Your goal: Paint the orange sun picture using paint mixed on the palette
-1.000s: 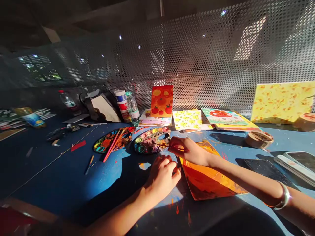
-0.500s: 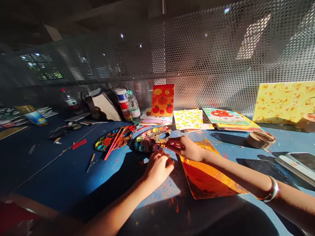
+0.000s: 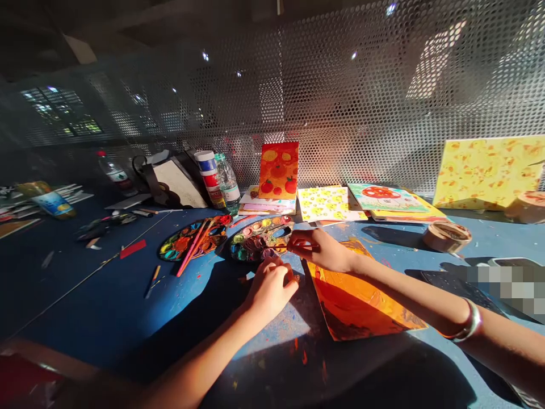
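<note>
My right hand (image 3: 321, 250) pinches a thin paintbrush (image 3: 280, 247), its tip down among the dark paints of the right-hand palette (image 3: 247, 233). Just in front of that palette's near edge is my left hand (image 3: 272, 287), fingers curled; whether they grip the edge or something else is hidden. Below my right forearm lies an orange painted canvas (image 3: 353, 307), streaked dark brown along its near edge. A second palette (image 3: 170, 247) sits to the left, with pink-handled brushes (image 3: 191, 248) resting across it.
Toward the back stand a red fruit painting (image 3: 279, 170), a plastic bottle (image 3: 229, 184) and stacked paint jars (image 3: 208, 176). Flat paintings (image 3: 332, 204) lie beside them. A tape roll (image 3: 447, 236) is on the right. Perforated metal sheeting (image 3: 323, 113) rises behind the blue table (image 3: 106, 295).
The view has shifted slightly, so everything sits a little further left and up. My right hand still holds the brush at the palette; my left hand stays curled beside it.
</note>
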A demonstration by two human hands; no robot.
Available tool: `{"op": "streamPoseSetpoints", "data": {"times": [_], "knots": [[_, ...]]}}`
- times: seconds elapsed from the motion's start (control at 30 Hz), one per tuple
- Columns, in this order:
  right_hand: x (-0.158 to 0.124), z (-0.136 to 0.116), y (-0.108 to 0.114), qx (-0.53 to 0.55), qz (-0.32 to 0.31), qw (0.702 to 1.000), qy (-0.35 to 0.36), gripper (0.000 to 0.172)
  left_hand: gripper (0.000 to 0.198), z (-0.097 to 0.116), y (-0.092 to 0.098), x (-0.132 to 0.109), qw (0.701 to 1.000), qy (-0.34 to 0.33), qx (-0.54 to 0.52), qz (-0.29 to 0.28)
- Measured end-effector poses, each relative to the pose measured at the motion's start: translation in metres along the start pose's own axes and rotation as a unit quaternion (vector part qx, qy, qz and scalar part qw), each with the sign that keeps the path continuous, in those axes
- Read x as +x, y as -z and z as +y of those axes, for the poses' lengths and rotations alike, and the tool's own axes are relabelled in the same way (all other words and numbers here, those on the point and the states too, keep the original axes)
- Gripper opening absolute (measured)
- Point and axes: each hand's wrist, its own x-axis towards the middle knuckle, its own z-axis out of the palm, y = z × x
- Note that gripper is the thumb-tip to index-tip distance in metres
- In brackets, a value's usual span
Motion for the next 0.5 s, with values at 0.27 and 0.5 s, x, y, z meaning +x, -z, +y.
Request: {"op": "streamPoseSetpoints", "data": {"times": [0.27, 0.5], "knots": [[0.013, 0.010, -0.006, 0.110, 0.068, 0.990, -0.056, 0.029, 0.009, 0.001, 0.000, 0.000, 1.000, 0.008, -0.012, -0.008], [0.014, 0.013, -0.007, 0.111, 0.053, 0.990, -0.067, 0.036, 0.011, 0.000, 0.000, 0.001, 1.000, 0.006, -0.009, -0.010]]}}
